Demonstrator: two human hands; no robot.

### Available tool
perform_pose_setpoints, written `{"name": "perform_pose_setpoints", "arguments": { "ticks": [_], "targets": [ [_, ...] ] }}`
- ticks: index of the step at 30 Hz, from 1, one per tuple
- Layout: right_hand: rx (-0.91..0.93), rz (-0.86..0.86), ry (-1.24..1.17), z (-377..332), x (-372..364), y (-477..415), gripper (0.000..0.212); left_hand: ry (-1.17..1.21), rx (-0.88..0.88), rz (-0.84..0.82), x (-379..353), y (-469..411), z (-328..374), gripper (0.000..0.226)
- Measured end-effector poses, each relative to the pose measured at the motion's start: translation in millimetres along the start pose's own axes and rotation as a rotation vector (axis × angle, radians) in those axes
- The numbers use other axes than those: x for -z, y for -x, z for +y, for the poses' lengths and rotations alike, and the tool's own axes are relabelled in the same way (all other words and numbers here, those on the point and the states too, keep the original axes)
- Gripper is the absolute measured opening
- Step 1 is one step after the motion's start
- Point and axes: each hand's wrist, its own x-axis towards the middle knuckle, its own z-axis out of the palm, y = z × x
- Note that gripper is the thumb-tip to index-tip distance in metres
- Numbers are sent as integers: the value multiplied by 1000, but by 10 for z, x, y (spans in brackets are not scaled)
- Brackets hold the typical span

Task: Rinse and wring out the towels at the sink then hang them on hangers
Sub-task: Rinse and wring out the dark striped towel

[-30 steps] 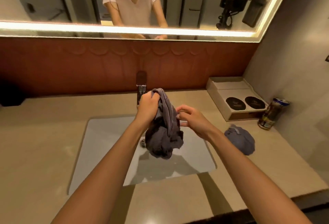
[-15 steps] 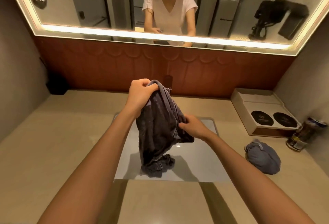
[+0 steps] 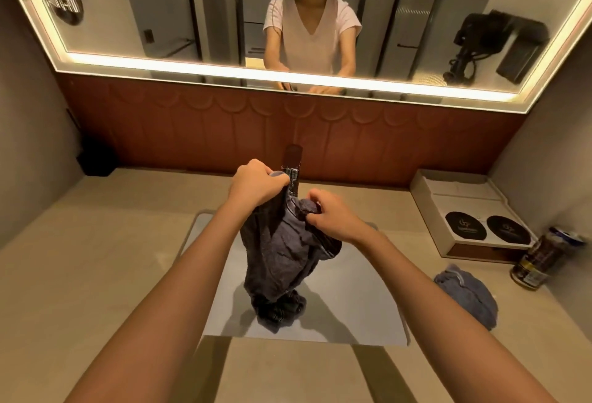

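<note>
— Our right hand (image 3: 330,217) pinches a fold of the dark grey terry towel (image 3: 282,261).
— And our left hand (image 3: 259,183), beyond it, fists the top edge (fingers curled tight); it hangs crumpled, its end bunched in the pale rectangular sink (image 3: 358,300).
</note>
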Motion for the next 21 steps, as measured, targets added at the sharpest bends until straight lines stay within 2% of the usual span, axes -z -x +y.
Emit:
{"name": "perform_pose_setpoints", "arguments": {
  "ticks": [2,4,8,10,11,13,15,17,18,19,21],
  "targets": [
    [46,-24,193,60,125,-17,6,43,20,125,42,-32,-22,42],
    [-3,-70,294,168,212,-14,11,53,11,199,90,-48,-75,36],
    [-59,-80,417,233,299,-11,25,96,-14,212,22,-29,-127,15],
    [-93,-51,411,284,330,-26,30,123,-17,219,-17,-12,-117,12],
    [-131,-31,322,307,331,-31,29,122,-21,224,-28,-13,-119,12],
    [-225,36,-6,323,323,-22,18,113,-28,235,-23,-16,-111,13],
    [-332,79,-363,234,321,6,22,96,-29,230,0,-22,-91,15],
    [-420,-18,-843,109,310,28,19,49,-38,181,18,-32,-28,16],
    [-415,-95,-995,53,311,36,18,23,-52,136,21,-22,15,15],
    [-365,-164,-1022,21,309,26,24,17,-74,71,15,-7,62,14],
    [-243,-258,-814,-44,274,-23,42,80,-128,-109,0,43,148,12]
  ]
}}
